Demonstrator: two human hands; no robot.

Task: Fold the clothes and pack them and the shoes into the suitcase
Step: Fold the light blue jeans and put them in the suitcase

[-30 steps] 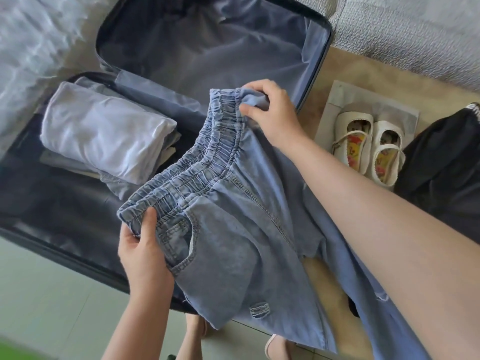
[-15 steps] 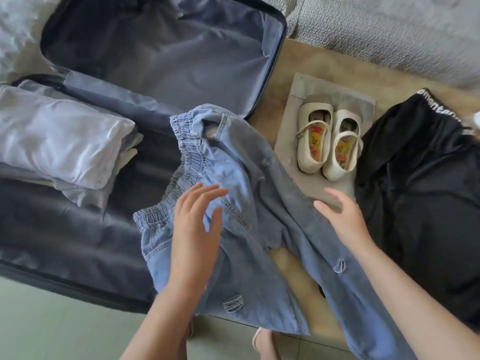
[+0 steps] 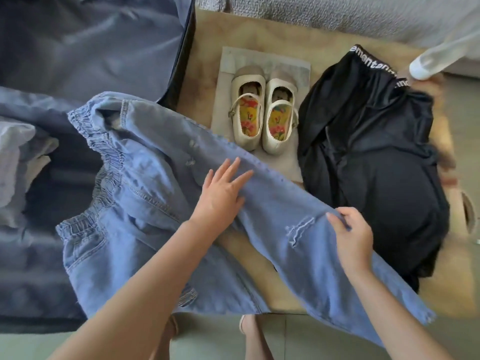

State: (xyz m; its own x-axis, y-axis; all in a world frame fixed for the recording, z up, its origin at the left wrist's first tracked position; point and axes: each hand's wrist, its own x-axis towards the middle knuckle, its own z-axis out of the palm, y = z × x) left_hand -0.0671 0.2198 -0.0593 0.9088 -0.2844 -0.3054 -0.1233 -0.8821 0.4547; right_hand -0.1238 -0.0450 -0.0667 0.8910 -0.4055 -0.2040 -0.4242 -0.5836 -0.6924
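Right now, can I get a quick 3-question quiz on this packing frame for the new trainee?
1. True or false: the left hand lies flat on the jeans.
2. Fill in: the right hand pinches a leg of the ____.
3. The shoes sit: A on the jeans; B beside the black garment; C under the left hand.
Key: 1 true; 2 jeans; 3 B.

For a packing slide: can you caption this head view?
The left hand flattens light blue jeans while the right hand pinches a leg, beside cream shoes and an open suitcase.
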